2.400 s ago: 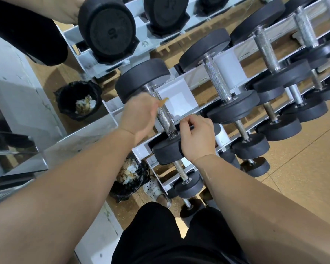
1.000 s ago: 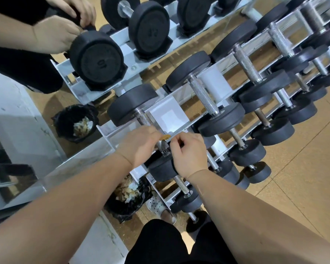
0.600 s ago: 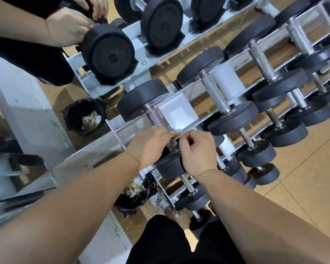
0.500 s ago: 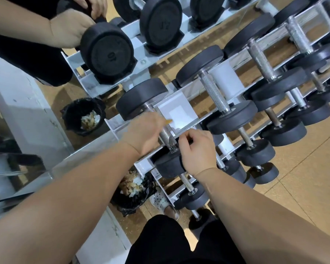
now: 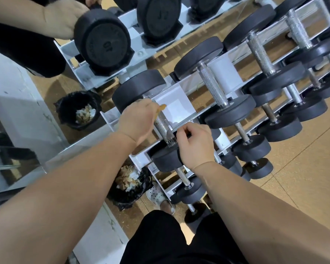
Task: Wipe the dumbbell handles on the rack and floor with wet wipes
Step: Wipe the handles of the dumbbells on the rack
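- The left hand [image 5: 136, 121], closed around a browned wet wipe [image 5: 160, 108], is now sliding up the knurled handle [image 5: 163, 128] toward the upper weight head, at centre frame; half a second ago it was lower.
- The right hand [image 5: 193, 144], curled closed, is steadying the dumbbell's lower end.
- The lower handle section is now standing exposed, so this stroke is probably nearing its end.
- The white rack [image 5: 176, 107] is carrying further dumbbells toward the upper right.

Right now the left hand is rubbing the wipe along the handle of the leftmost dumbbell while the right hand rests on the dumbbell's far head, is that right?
Not quite. In the head view the right hand rests on the near head of the dumbbell, not the far one. The left hand does hold the wipe on the handle.
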Tool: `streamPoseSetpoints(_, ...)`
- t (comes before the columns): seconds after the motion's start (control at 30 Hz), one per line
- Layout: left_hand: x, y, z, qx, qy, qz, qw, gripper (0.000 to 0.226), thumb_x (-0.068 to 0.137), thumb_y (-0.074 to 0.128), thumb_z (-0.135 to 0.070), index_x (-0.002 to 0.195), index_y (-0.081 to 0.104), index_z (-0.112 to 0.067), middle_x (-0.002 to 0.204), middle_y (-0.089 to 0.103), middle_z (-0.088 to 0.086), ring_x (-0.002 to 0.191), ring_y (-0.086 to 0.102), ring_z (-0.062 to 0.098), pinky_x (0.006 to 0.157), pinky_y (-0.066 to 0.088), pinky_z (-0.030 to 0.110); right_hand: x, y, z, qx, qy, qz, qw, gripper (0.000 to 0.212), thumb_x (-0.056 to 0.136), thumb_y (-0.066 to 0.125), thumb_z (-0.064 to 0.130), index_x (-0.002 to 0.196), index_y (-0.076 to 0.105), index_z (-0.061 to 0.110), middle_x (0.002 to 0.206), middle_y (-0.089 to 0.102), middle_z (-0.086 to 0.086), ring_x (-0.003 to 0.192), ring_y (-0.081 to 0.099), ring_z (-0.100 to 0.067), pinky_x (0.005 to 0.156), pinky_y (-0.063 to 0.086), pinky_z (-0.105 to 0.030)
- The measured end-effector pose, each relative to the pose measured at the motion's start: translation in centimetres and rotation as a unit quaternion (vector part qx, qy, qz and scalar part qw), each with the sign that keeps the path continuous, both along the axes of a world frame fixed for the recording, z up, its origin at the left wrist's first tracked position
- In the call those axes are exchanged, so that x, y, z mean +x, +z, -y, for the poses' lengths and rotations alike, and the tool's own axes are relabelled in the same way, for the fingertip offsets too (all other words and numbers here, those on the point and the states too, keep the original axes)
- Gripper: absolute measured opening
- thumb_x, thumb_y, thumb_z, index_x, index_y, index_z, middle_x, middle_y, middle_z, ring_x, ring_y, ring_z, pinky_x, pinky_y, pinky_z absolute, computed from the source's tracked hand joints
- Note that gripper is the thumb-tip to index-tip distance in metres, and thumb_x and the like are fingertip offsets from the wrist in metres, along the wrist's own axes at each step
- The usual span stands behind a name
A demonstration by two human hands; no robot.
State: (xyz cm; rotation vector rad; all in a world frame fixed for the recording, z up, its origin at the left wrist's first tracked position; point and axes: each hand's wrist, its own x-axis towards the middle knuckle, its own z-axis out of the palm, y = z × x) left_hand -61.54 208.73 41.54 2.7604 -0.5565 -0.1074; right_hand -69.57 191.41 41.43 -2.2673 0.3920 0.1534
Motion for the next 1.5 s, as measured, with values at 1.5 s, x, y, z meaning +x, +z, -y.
streamPoseSetpoints(1.5,-3.0,-3.3,2.1,-0.451,0.443,-0.160,0.758,0.017,0.077,0.055,-0.017,0.064,0.047,-0.026,0.070,0.059,0.014,0.065,0.057,0.031,0.063,0.054,0.050,0.2,-0.8,0.2,-0.023,0.029,0.042,0.998,0.039,0.093,0.052,0.029,0.056,0.040,0.033,0.057,0.041,0.010,0.080,0.044,-0.022,0.070,0.031,-0.030)
